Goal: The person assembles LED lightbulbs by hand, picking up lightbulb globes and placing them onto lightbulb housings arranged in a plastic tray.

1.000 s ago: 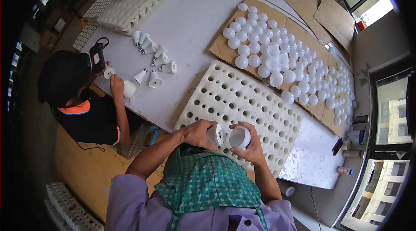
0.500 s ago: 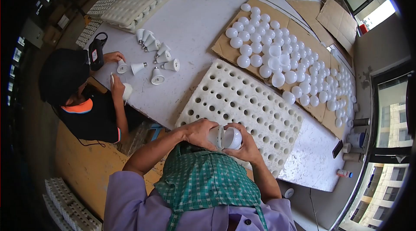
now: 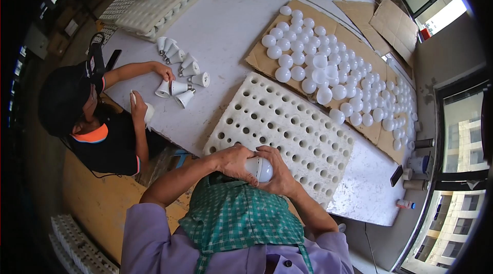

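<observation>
We've got both hands wrapped around one white bulb [image 3: 261, 168], held just over the near edge of the foam tray [image 3: 280, 125]. Left hand [image 3: 233, 161] grips the base side, right hand [image 3: 277, 171] is cupped over the dome, fingers pressed tight on it. The tray's holes all look empty. Past it, a cardboard sheet [image 3: 259, 58] carries rows of white domes [image 3: 318, 68]. Off to the left on the counter [image 3: 226, 22], a co-worker's hand [image 3: 165, 72] touches a cluster of bulb bases [image 3: 179, 76].
</observation>
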Available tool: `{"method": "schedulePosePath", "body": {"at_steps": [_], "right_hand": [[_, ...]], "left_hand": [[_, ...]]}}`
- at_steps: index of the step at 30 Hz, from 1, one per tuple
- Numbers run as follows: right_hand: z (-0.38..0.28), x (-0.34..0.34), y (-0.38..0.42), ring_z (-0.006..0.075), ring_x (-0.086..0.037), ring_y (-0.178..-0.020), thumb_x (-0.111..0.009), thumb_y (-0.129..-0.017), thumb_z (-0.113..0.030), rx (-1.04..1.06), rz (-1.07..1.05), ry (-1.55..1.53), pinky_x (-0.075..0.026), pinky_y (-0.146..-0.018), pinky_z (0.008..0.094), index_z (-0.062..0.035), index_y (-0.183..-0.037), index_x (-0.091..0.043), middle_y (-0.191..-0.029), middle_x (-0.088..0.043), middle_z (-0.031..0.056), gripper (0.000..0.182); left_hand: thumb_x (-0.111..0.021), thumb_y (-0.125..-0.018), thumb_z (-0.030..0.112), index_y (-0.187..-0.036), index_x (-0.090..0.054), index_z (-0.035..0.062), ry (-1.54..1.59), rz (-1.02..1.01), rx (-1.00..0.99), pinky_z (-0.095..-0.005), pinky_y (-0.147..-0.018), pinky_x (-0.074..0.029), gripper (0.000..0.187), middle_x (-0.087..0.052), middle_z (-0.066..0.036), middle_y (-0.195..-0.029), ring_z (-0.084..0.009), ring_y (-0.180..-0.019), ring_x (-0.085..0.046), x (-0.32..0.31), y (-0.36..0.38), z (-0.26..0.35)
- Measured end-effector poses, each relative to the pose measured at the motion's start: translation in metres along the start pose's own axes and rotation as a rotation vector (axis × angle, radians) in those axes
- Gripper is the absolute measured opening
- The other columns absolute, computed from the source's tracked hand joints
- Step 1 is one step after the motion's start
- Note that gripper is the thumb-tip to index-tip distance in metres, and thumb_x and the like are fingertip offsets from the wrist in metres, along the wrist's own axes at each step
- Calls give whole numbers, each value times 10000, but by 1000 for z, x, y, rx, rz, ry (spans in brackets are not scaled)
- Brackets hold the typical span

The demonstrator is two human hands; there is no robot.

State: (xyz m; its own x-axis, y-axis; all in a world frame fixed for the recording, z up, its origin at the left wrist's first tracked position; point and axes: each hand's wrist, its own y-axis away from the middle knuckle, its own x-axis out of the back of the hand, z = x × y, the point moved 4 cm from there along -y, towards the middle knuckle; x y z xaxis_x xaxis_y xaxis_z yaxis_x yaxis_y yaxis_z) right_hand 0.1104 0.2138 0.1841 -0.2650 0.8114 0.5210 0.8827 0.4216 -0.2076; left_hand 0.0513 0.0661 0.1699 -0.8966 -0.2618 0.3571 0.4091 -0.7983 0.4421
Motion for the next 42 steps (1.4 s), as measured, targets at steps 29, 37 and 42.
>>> {"method": "schedulePosePath", "body": {"at_steps": [29, 37, 42], "right_hand": [[152, 225, 123, 355, -523, -1055, -783, -630, -91, -531, 850, 658, -452, -916, 429, -56, -1143, -507, -1106, -535, 175, 583], [177, 257, 95, 343, -431, -1235, -778, -680, -380, -924, 446, 1163, -347, -1041, 416, -95, -1267, -521, -1307, -485, 167, 701], [226, 244, 24, 354, -629, -997, -688, -771, -451, -1058, 278, 875, -489, -855, 445, -25, -1204, -529, -1080, -655, 195, 627]], "left_hand": [[-736, -768, 124, -1282, -493, -38, 216, 629, 171, -358, -826, -539, 591, -569, -236, -1249, -285, -1067, -629, 24, -1, -87], [-657, -787, 48, -1246, -512, -40, -83, 911, 330, -373, -898, -498, 489, -566, -229, -1246, -347, -1123, -575, 61, 9, -152], [-669, -778, 50, -1235, -484, -44, -113, 958, 332, -401, -1029, -397, 502, -516, -250, -1292, -376, -1205, -497, 85, -19, -164]]}}
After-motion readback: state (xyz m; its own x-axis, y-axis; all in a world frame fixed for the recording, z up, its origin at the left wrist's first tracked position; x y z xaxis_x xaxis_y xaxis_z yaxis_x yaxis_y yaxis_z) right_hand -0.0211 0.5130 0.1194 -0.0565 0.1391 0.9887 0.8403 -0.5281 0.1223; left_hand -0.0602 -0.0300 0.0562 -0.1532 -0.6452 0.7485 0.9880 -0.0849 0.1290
